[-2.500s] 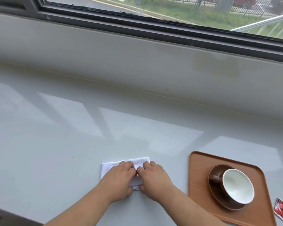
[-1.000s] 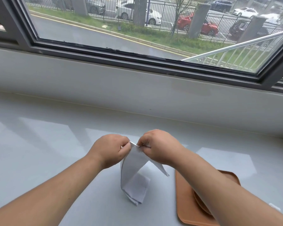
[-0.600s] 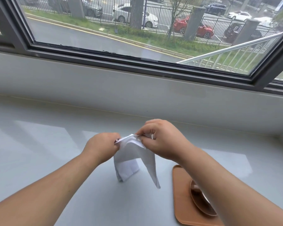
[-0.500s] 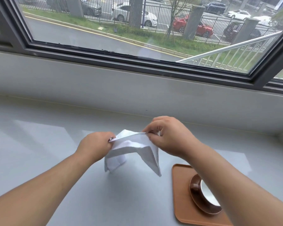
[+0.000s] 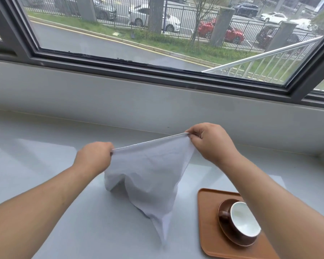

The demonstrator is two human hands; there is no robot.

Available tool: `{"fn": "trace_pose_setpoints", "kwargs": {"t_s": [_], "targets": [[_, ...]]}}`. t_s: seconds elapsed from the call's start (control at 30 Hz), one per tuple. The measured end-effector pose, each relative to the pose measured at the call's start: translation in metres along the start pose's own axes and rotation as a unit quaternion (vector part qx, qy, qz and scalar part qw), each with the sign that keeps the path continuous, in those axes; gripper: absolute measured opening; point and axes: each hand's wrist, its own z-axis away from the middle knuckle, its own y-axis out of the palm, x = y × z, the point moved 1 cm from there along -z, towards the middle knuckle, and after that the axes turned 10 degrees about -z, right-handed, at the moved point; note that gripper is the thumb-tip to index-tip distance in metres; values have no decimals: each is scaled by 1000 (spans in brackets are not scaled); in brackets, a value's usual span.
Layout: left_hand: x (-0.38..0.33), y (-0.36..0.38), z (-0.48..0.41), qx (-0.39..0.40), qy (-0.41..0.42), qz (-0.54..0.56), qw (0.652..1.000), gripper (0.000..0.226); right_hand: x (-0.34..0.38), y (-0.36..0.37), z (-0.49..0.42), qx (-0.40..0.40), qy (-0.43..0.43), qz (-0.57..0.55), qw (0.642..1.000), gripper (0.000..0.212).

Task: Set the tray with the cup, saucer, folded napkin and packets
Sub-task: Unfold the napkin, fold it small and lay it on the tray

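A white cloth napkin hangs unfolded above the grey counter, stretched by its top edge between both hands. My left hand pinches the left corner and my right hand pinches the right corner, held higher. The napkin's lower tip touches the counter. To the right lies a brown tray carrying a brown saucer with a brown cup, white inside, its handle pointing left. My right forearm hides the tray's right part. No packets are in view.
The grey counter runs back to a low grey wall under a dark-framed window. The wall stands close behind the hands.
The folded napkin was lifted off the counter and pulled open. My hands have moved apart, the right one rising, and the cloth is now spread wide between them.
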Motion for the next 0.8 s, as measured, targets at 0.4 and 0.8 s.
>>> {"fn": "trace_pose_setpoints", "kwargs": {"t_s": [0.4, 0.8], "targets": [[16, -116, -29, -279, 18, 101, 955, 17, -24, -56, -25, -159, -3, 64, 985, 15], [18, -116, 57, -431, 113, 113, 888, 23, -26, -77, 69, -216, -65, 49, 973, 9]]}}
